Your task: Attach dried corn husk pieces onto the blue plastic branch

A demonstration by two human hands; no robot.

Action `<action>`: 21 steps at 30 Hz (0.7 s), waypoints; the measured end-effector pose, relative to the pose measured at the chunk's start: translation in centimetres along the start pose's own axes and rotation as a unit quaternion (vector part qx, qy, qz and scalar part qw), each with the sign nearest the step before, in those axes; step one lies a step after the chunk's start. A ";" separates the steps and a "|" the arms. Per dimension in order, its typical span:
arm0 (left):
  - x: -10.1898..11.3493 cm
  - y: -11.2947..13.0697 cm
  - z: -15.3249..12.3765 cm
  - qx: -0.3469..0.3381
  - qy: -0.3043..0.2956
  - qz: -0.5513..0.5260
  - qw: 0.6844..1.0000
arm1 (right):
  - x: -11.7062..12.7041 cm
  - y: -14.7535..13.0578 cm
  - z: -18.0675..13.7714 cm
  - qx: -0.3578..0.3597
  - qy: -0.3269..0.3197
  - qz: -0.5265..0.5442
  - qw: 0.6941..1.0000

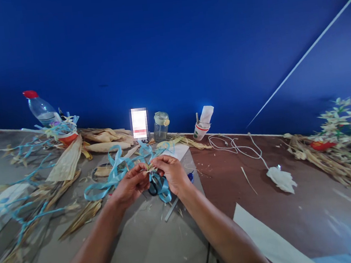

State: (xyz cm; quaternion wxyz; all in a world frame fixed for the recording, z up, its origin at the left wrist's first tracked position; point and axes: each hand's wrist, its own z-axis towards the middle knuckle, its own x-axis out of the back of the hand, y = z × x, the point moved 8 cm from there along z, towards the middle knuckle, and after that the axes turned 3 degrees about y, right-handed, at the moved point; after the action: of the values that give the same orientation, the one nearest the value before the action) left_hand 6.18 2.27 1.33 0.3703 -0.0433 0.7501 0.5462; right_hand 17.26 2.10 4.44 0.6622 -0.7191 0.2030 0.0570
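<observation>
Over the table's middle, my left hand (135, 178) and my right hand (171, 171) meet fingertip to fingertip. Both are closed in a pinch on a small pale dried husk piece (149, 168); its exact shape is too small to make out. Light blue ribbon (116, 169) loops loosely behind and beside my left hand, and more hangs down below the fingers. The dark handle of a pair of scissors (152, 188) shows under my hands, partly covered by them. A blue-capped item (190, 176) lies just beyond my right wrist.
Dried husks (107, 136), a bottle with a red cap (41, 108) and blue-wrapped stems (43, 214) occupy the left. Behind my hands stand a lidded jar (161, 126) and a paper cup (201, 129). A white cable (249, 151), white flower (281, 179) and dried flower bunch (346, 147) lie rightward.
</observation>
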 end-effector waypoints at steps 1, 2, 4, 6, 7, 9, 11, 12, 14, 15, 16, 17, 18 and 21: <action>0.0 0.0 0.0 -0.002 -0.002 -0.001 1.000 | 0.0 0.0 0.0 0.001 0.001 -0.002 1.000; 0.0 0.0 0.0 -0.003 -0.003 -0.001 1.000 | 0.0 -0.1 0.0 0.002 0.001 -0.004 1.000; 0.0 0.0 0.0 -0.005 -0.005 -0.001 1.000 | 0.0 -0.2 -0.1 0.001 0.000 -0.006 1.000; 0.1 -0.1 0.1 -0.007 -0.008 0.000 1.000 | 0.0 -0.3 -0.2 0.001 -0.001 -0.008 1.000; 0.1 -0.1 0.1 -0.007 -0.009 0.000 1.000 | 0.0 -0.3 -0.2 0.001 -0.001 -0.010 1.000; 0.1 -0.1 0.1 -0.010 -0.008 0.001 1.000 | -0.1 -0.3 -0.2 -0.001 -0.002 -0.011 1.000; 0.1 0.0 0.1 -0.012 -0.005 0.002 1.000 | -0.1 -0.3 -0.3 -0.004 -0.004 -0.013 1.000; 0.1 0.0 0.1 -0.013 -0.003 0.003 1.000 | -0.1 -0.3 -0.3 -0.005 -0.006 -0.014 1.000; 0.0 0.1 0.0 -0.012 -0.001 0.003 1.000 | -0.2 -0.3 -0.4 -0.006 -0.010 -0.016 1.000; 0.0 0.2 0.0 -0.012 -0.001 0.001 1.000 | -0.2 -0.3 -0.4 -0.006 -0.011 -0.016 1.000; 0.1 0.2 0.0 -0.013 0.000 -0.001 1.000 | -0.2 -0.4 -0.4 -0.005 -0.011 -0.016 1.000; 0.1 0.2 0.0 -0.012 0.002 -0.002 1.000 | -0.1 -0.6 -0.4 -0.003 -0.009 -0.014 1.000; 0.3 0.2 0.1 -0.011 0.004 -0.004 1.000 | 0.0 -0.8 -0.4 -0.002 -0.005 -0.013 1.000; 0.5 0.1 0.2 -0.014 0.001 -0.010 1.000 | 0.7 -2.2 0.0 0.011 0.013 -0.024 1.000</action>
State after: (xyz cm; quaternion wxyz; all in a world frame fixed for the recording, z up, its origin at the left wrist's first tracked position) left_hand 5.86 2.70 1.08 0.3739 -0.0565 0.7427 0.5527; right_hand 18.71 2.07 6.21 0.6687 -0.7169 0.1950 0.0293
